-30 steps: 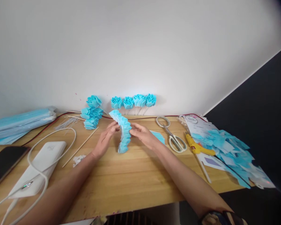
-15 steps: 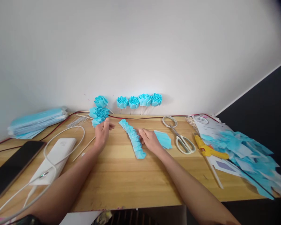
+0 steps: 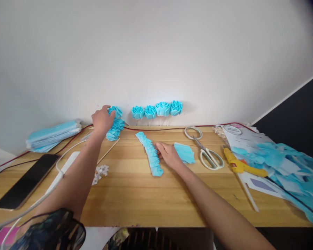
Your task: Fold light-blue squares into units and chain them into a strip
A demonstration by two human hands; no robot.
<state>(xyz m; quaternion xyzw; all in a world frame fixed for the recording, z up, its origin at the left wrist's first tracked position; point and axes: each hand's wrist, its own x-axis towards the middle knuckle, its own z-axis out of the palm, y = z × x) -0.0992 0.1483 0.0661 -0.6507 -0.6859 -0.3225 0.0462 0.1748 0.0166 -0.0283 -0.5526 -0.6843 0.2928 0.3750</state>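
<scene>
A pleated light-blue strip lies lengthwise on the wooden table in front of me. My right hand is at its right edge, with curled fingers closed on that edge. My left hand is raised at the back left, beside a small group of blue paper-like flowers. Its thumb and fingers are apart near the topmost flower; whether they touch it I cannot tell. Just right of my right hand sit flat blue pieces.
Several blue flowers on thin stems lean against the wall. Scissors, a tape roll, a yellow glue gun and blue scraps lie right. Left are a phone, mask-like sheets, a stick and white bits.
My left hand let go of the strip and moved left and up to the flower group. The strip came down onto the table, my right hand staying at its edge. The view shifted too.
</scene>
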